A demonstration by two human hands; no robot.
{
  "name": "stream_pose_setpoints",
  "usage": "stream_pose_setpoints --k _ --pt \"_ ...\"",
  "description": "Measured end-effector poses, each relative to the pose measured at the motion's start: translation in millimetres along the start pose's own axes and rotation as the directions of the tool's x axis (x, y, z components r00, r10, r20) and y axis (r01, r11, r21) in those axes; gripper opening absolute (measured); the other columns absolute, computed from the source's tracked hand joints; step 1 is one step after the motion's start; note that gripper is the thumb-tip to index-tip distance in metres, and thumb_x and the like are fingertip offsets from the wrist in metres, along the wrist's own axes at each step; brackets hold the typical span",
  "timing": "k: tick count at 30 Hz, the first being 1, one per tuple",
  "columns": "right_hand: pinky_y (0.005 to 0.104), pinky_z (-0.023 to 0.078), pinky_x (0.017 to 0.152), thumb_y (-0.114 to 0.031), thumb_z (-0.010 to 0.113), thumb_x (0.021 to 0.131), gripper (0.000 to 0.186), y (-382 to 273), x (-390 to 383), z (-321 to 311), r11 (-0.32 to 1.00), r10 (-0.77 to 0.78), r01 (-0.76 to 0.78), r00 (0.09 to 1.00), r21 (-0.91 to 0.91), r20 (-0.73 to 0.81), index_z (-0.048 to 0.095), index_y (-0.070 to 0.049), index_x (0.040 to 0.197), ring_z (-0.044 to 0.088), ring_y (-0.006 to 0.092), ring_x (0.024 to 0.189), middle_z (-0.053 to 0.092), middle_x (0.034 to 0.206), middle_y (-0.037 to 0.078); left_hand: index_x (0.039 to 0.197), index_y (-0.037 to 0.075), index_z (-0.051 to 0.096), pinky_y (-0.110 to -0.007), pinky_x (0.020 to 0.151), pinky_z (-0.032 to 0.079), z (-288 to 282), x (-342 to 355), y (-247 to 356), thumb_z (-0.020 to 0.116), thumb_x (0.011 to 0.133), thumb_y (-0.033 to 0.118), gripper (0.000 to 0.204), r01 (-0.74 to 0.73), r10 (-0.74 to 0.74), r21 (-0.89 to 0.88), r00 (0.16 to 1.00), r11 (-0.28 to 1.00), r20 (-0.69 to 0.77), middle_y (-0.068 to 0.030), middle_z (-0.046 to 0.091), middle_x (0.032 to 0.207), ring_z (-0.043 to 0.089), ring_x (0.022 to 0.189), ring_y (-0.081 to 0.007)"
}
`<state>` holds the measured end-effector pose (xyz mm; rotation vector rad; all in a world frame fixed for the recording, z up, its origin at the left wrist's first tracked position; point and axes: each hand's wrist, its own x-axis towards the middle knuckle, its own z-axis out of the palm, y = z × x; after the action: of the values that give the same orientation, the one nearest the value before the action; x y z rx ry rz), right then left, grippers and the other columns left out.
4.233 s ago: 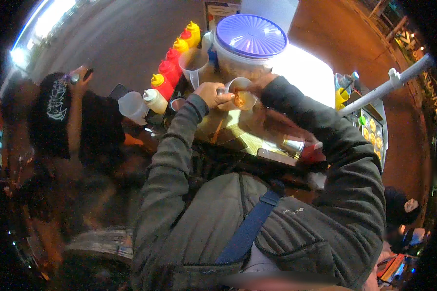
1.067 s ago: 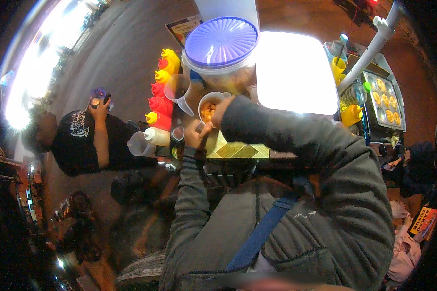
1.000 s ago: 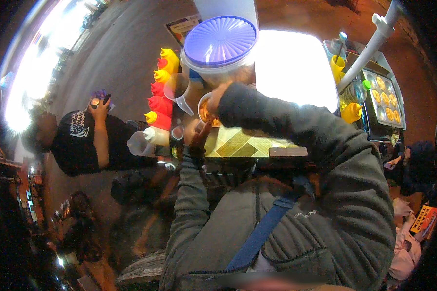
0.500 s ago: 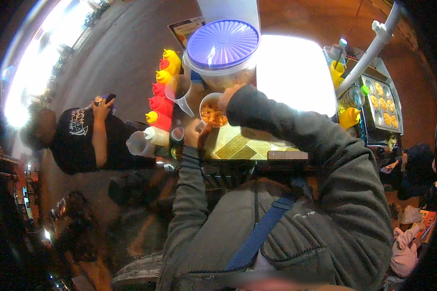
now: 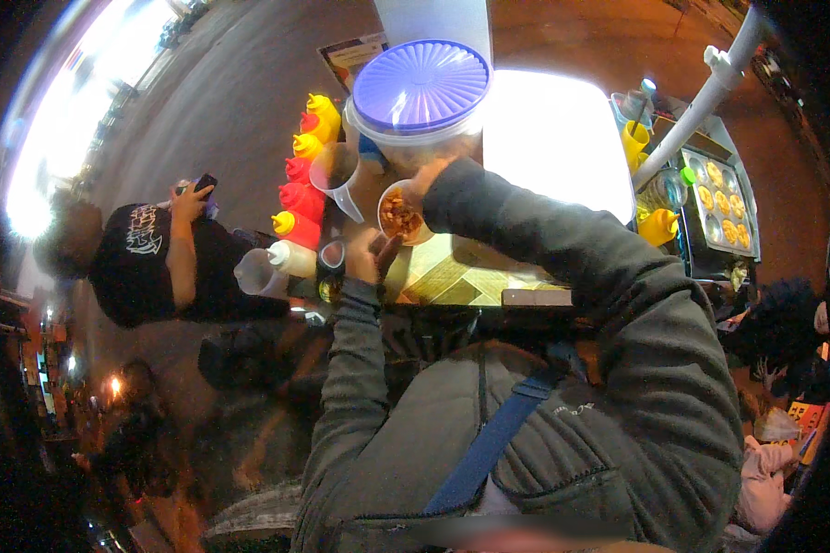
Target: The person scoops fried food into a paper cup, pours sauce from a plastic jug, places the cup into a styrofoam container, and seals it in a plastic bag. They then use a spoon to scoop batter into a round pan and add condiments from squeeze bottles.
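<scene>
At the desk [image 5: 461, 273], the left hand [image 5: 367, 253] has its grip closed on a white cup [image 5: 419, 237] of orange-brown food pieces [image 5: 399, 216], apparently steadying it beside the right hand [image 5: 432, 175], whose grip is hidden. Squeeze bottles [image 5: 302, 200] line the left, likely for easy reach.

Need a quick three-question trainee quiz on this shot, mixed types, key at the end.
1. Multiple choice: what colour is the lid on the big tub?
A) red
B) purple
C) green

2. True or false: the white bottle stands at the end of the bottle row nearest the wearer.

3. Short answer: which of the wearer's hands is nearer the bottle row, and what does it hold?

Key:
1. B
2. True
3. The left hand; a cup with orange-brown pieces in it.
</scene>
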<state>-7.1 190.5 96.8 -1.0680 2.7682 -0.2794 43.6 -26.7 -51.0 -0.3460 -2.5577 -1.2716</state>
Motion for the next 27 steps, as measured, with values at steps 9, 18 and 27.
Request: stream_pose_setpoints --k 9,18,27 --pt "0.0444 0.057 0.063 -0.012 0.064 0.076 0.014 -18 -31 9 0.954 -0.297 0.295 0.918 -0.047 -0.264 0.073 -0.009 0.087 0.071 0.0332 0.075 0.069 0.077 0.017 0.080 0.003 0.063 -0.035 0.061 0.044 -10 -3 10 0.071 0.083 0.042 0.040 0.115 -0.116 -0.058 0.993 0.992 -0.004 -0.0077 0.059 0.070 0.054 0.064 -0.0190" --pt "0.0459 0.058 0.068 -0.016 0.059 0.081 0.022 -17 -32 43 0.989 0.024 -0.016 0.998 -0.148 0.050 0.073 -0.003 0.094 0.071 0.0351 0.084 0.071 0.085 0.017 0.070 0.004 0.056 -0.033 0.054 0.042 1 -8 14 0.075 0.080 0.035 0.038 0.023 -0.023 0.032 1.000 0.999 -0.008 -0.0105 0.056 0.063 0.052 0.057 -0.0178" --pt "0.0441 0.056 0.062 -0.011 0.062 0.075 0.014 -6 -27 -3 0.997 0.009 -0.014 0.998 -0.072 -0.060 0.072 -0.003 0.081 0.070 0.0337 0.071 0.068 0.074 0.017 0.081 0.003 0.065 -0.033 0.062 0.045 -3 -2 6 0.072 0.083 0.040 0.038 0.050 -0.053 -0.061 0.998 0.997 -0.046 -0.0093 0.062 0.071 0.057 0.065 -0.0187"
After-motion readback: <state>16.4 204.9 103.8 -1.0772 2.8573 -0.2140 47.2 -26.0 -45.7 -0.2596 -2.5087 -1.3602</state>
